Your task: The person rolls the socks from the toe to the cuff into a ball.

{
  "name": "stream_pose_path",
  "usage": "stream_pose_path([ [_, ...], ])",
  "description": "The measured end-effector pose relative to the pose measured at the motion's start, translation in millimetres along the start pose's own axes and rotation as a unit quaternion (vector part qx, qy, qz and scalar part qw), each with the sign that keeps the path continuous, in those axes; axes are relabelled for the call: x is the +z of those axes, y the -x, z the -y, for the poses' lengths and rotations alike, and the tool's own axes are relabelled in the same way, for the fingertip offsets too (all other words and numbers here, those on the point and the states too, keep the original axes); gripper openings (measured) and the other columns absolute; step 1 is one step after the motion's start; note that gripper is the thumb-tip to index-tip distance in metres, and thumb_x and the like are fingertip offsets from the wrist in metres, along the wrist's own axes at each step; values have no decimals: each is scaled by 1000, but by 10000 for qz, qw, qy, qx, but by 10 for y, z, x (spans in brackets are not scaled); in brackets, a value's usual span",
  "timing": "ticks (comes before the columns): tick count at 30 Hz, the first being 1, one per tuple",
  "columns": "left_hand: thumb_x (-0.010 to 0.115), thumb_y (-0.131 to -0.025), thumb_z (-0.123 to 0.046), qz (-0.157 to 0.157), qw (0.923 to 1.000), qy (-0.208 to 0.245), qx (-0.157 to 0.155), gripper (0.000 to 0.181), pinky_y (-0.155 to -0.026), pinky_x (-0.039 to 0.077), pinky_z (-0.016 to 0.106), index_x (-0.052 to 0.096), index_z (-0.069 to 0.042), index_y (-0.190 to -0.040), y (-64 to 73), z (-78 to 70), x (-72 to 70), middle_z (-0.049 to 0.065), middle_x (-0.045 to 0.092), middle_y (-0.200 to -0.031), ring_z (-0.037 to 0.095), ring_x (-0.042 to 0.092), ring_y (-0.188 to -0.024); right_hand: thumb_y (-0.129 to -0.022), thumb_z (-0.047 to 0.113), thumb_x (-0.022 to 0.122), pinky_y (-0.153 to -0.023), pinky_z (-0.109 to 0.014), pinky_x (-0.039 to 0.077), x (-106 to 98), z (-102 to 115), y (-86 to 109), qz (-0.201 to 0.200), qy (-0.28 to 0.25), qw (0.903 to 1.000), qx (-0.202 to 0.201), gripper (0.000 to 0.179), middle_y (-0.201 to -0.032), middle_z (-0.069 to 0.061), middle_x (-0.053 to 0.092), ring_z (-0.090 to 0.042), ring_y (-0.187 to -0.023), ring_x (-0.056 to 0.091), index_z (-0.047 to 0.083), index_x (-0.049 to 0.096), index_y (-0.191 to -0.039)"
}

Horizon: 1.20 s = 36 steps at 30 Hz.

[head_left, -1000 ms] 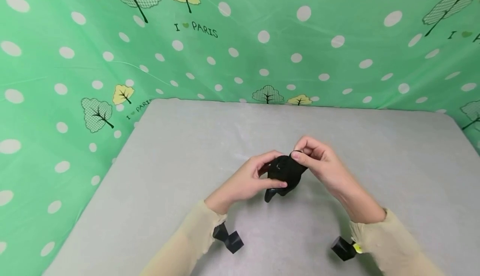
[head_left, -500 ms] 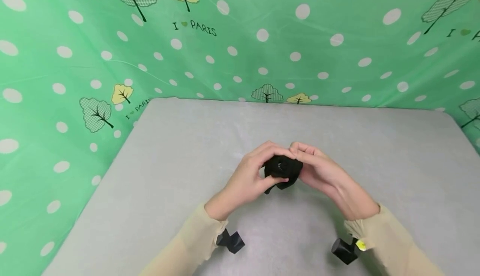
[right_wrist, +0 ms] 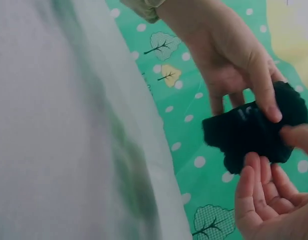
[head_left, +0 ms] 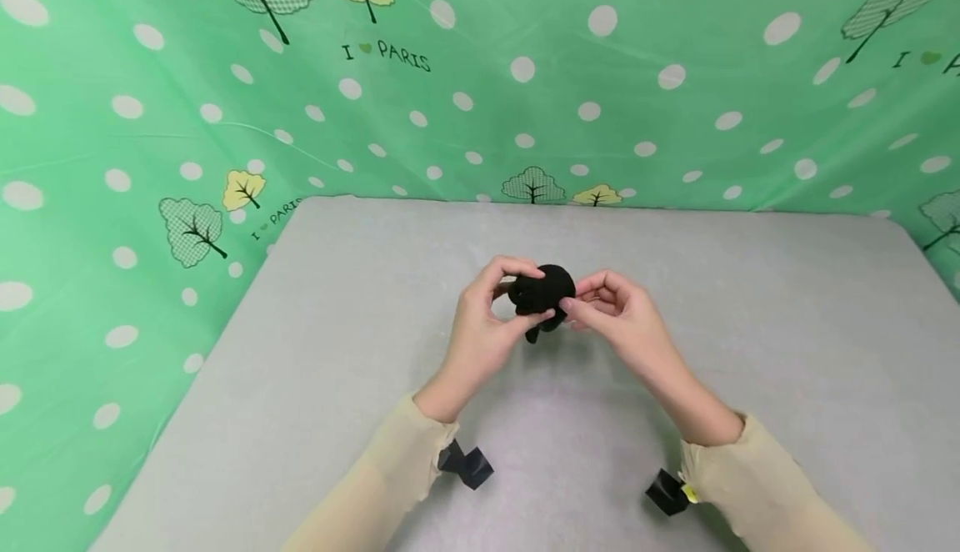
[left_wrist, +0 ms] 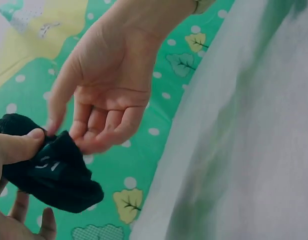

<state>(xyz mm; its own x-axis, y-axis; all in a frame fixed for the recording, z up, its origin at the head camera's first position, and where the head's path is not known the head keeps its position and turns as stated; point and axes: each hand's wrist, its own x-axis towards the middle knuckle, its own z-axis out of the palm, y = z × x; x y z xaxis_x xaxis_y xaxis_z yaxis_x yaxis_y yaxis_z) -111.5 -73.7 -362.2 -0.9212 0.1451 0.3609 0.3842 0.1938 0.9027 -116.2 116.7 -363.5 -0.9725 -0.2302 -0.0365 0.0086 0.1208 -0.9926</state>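
Note:
A rolled-up black sock bundle (head_left: 553, 285) is held up over the grey table, between both hands. The left hand (head_left: 483, 318) grips its left side, thumb on the near face and index finger over the top. At its right end, the right hand (head_left: 626, 310) has its thumb on the cloth and its other fingers bent behind. In the left wrist view the black sock bundle (left_wrist: 64, 185) shows small pale marks and a loose fold at the top. The right wrist view has the right hand's fingertips (right_wrist: 253, 162) against the underside of the bundle.
The grey tabletop (head_left: 360, 302) extends all around under the hands. Behind and to the left hangs a green dotted cloth (head_left: 420, 143) with printed trees. Small black devices hang under the left wrist (head_left: 474, 469) and the right wrist (head_left: 666, 492).
Both hands have moved the sock bundle up and slightly left, away from the body. The bundle looks rounder and turned. The right hand has shifted from its top corner to its right end.

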Motion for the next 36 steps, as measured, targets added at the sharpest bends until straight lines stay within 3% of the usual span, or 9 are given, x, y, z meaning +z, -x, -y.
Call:
stream_pose_path([
  [3, 81, -79, 1, -56, 9999, 70, -103, 37, -95, 54, 44, 61, -8, -110, 12, 19, -5, 8, 62, -119, 20, 58, -115, -95, 6, 63, -75, -30, 61, 18, 12, -37, -79, -193, 9997, 84, 19, -87, 3, 69, -9, -79, 72, -9, 58, -105],
  [6, 78, -81, 3, -49, 9992, 280, -267, 37, -93, 56, 39, 58, -7, -111, 29, 27, -31, 10, 59, -124, 20, 57, -118, -97, 5, 61, -74, -25, 60, -9, 15, -73, 124, -1205, 9915, 468, 5, -85, 6, 70, -7, -79, 70, 1, 62, -98],
  [10, 76, -80, 9, -169, 9956, 817, -433, 39, -87, 57, 28, 53, 0, -109, 43, 53, -88, 14, 56, -128, 20, 57, -119, -103, 10, 51, -73, -19, 48, -101, 13, -137, 937, -3073, 9418, 994, 19, -87, 5, 65, -8, -80, 57, 13, 65, -91],
  [12, 74, -77, 17, -248, 9907, 1269, -422, 40, -86, 56, 22, 51, 1, -106, 50, 67, -117, 10, 57, -124, 17, 56, -117, -105, 12, 45, -74, -22, 42, -137, 17, -172, 1373, -3566, 9177, 1086, 25, -88, 3, 60, -11, -80, 50, 13, 65, -90],
  [14, 71, -74, 24, -286, 9828, 1789, -366, 43, -89, 55, 20, 52, -4, -101, 64, 69, -147, 5, 57, -120, 13, 56, -114, -107, 13, 41, -74, -23, 40, -152, 22, -202, 1618, -3626, 9120, 1027, 29, -89, 3, 58, -11, -81, 48, 14, 64, -90],
  [21, 72, -75, 21, 83, 9404, 3385, -301, 52, -88, 56, 20, 55, -22, -99, 97, 33, -230, -4, 55, -118, 11, 57, -110, -105, 16, 48, -79, -26, 40, -77, -9, -217, 1925, -3149, 9215, 1209, 26, -84, 6, 64, -10, -77, 51, 17, 68, -89],
  [24, 79, -74, 11, 410, 9322, 3585, -268, 47, -87, 55, 19, 56, -21, -99, 79, 60, -236, -3, 55, -117, 11, 56, -108, -105, 17, 48, -78, -26, 41, -69, 24, -197, 1915, -3132, 9220, 1228, 25, -84, 7, 63, -10, -76, 50, 18, 68, -91],
  [31, 79, -74, 13, 995, 9398, 3270, -34, 49, -88, 54, 19, 56, -24, -97, 64, 87, -258, -3, 54, -114, 13, 56, -106, -104, 12, 48, -78, -27, 46, -36, 77, -210, 1349, -2708, 9467, 1106, 24, -84, 6, 63, -10, -77, 56, 17, 66, -88],
  [36, 66, -81, 21, 829, 9522, 2910, -409, 50, -92, 54, 21, 51, -22, -102, -3, 75, -245, 15, 54, -139, 13, 60, -117, -104, 11, 46, -71, -24, 41, 27, -6, -192, 1011, -2487, 9519, 1475, 25, -79, 8, 58, -8, -71, 48, 19, 63, -88],
])
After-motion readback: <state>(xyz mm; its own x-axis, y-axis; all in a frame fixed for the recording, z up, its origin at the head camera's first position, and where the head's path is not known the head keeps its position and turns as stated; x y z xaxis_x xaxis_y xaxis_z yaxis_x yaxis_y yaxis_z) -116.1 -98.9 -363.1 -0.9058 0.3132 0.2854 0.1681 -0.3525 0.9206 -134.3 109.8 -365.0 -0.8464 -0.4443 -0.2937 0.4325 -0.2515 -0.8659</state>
